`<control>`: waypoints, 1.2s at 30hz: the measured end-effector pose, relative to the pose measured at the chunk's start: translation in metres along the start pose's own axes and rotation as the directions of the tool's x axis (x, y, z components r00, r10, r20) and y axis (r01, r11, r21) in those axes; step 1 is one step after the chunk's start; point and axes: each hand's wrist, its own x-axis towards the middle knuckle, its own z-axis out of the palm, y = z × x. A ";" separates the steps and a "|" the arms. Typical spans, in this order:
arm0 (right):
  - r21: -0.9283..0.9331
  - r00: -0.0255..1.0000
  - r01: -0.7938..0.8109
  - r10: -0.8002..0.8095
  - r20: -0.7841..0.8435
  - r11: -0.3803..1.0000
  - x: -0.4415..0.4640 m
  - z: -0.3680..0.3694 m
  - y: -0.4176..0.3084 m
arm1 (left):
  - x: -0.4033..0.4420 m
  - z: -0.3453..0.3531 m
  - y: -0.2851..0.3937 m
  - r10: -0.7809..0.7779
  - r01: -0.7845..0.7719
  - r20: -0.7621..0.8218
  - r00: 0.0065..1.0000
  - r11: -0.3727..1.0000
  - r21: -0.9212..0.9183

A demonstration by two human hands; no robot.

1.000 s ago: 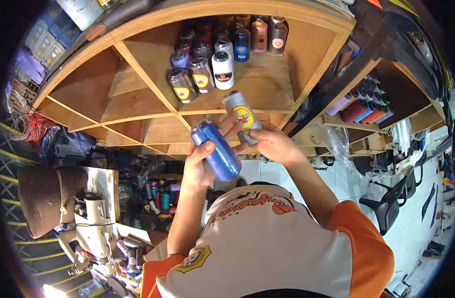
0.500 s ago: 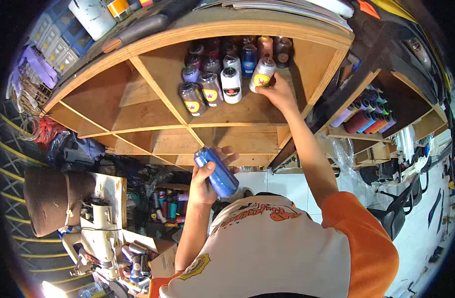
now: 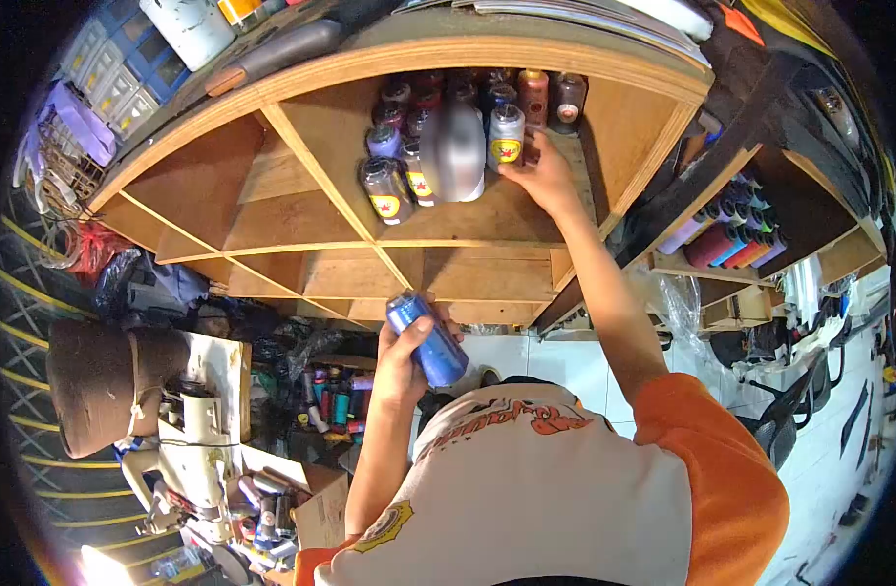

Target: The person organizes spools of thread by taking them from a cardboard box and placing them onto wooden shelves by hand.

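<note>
My left hand (image 3: 404, 356) is wrapped around a blue spool of thread (image 3: 428, 340), held tilted in front of my chest below the shelf. Inside the upper shelf compartment, my right hand (image 3: 544, 176) grips a light grey thread spool (image 3: 506, 137) at its lower right side. That spool stands upright with a yellow label facing me. To its left, a white spool (image 3: 470, 176) is partly blurred. A dark spool (image 3: 383, 190) and a purple spool (image 3: 384, 142) stand farther left. Behind are several more spools, among them a pinkish one (image 3: 533, 96) and a brown one (image 3: 568, 103).
The wooden shelf (image 3: 389, 241) has several compartments with divider boards. At right, another cubby (image 3: 682, 262) holds colored spools. A sewing machine (image 3: 196, 449) stands lower left, near a box of spools (image 3: 326, 513). A black chair (image 3: 780, 420) is at right.
The light grey spool has moved back and slightly left, into the row beside the white spool, with my right hand at it. My left hand keeps the blue spool nearly in place.
</note>
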 end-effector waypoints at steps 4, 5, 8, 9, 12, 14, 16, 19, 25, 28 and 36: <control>0.070 0.991 -0.128 0.130 -0.021 0.989 -0.033 -0.037 -0.055 | 0.008 0.013 0.003 -0.023 0.024 -0.039 0.999 0.999 0.036; 0.099 0.972 -0.180 0.162 0.168 0.979 -0.045 -0.049 -0.078 | 0.011 0.015 0.004 -0.044 0.044 -0.057 0.997 0.999 -0.002; 0.216 0.719 -0.440 0.198 0.666 0.872 -0.092 -0.069 -0.130 | 0.028 0.017 0.002 -0.004 0.004 0.003 1.000 0.999 0.047; 0.432 0.708 -0.520 0.088 0.701 0.737 -0.112 -0.060 -0.131 | 0.032 0.019 0.001 0.003 -0.004 0.010 1.000 0.998 0.059; 0.247 0.824 -0.163 -0.006 0.567 0.955 -0.133 -0.059 -0.152 | 0.042 0.028 0.000 0.020 -0.022 0.022 1.000 0.994 0.108; 0.117 0.901 0.067 -0.110 0.419 0.991 -0.143 -0.053 -0.151 | 0.047 0.033 -0.001 0.025 -0.031 0.039 0.999 0.984 0.173; -0.011 0.924 0.089 -0.079 0.375 0.996 -0.146 -0.053 -0.151 | 0.051 0.038 -0.002 0.038 -0.047 0.052 0.998 0.983 0.180; 0.347 0.800 -0.448 0.196 0.567 0.824 -0.138 -0.063 -0.149 | 0.048 0.045 0.003 0.017 -0.032 0.139 0.990 0.994 0.107; 0.515 0.730 -0.620 0.196 0.654 0.592 -0.143 -0.063 -0.128 | 0.051 0.036 0.004 -0.017 -0.080 0.225 0.974 0.906 0.416; 0.417 0.785 -0.479 0.164 0.598 0.772 -0.146 -0.060 -0.127 | 0.052 0.034 0.003 0.009 -0.106 0.209 0.978 0.882 0.459; 0.100 0.991 -0.109 0.101 0.083 0.989 -0.104 -0.041 -0.095 | 0.048 0.034 -0.008 0.166 -0.225 0.158 0.973 0.822 0.523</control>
